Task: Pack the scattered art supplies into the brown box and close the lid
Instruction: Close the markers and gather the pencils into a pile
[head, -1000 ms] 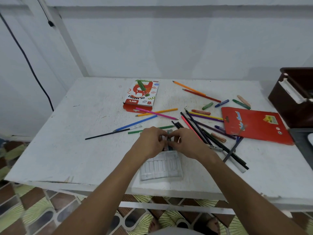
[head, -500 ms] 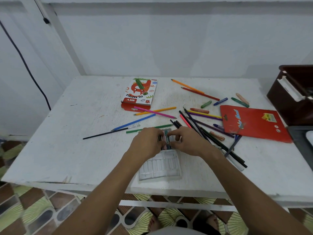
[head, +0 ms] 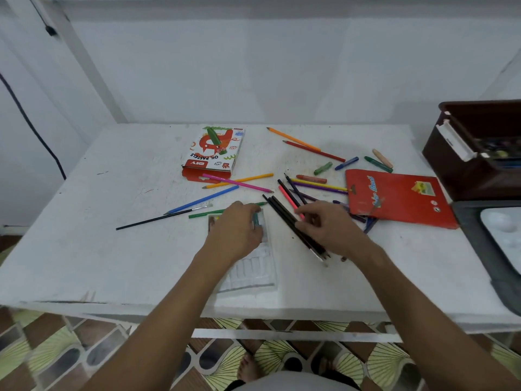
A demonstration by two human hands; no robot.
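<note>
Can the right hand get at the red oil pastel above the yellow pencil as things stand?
Probably yes. The right hand is over the dark pencils, and the red oil pastel lies uncovered just beyond, nothing on it.

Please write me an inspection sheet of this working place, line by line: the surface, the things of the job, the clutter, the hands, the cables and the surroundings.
Surface: white table, scuffed and marked.
Job's things: brown box open at the right edge, supplies already inside; clear plastic tray near the front edge; oil pastels box; red pencil case; loose coloured pencils, crayons and a thin paintbrush scattered.
Clutter: grey tray with a white palette at the right.
Hands: left hand rests on the tray's far end, its grip hidden; right hand over the dark pencils, fingers curled.
Cables: black cable down the left wall.
Surroundings: white wall, patterned floor tiles.
</note>
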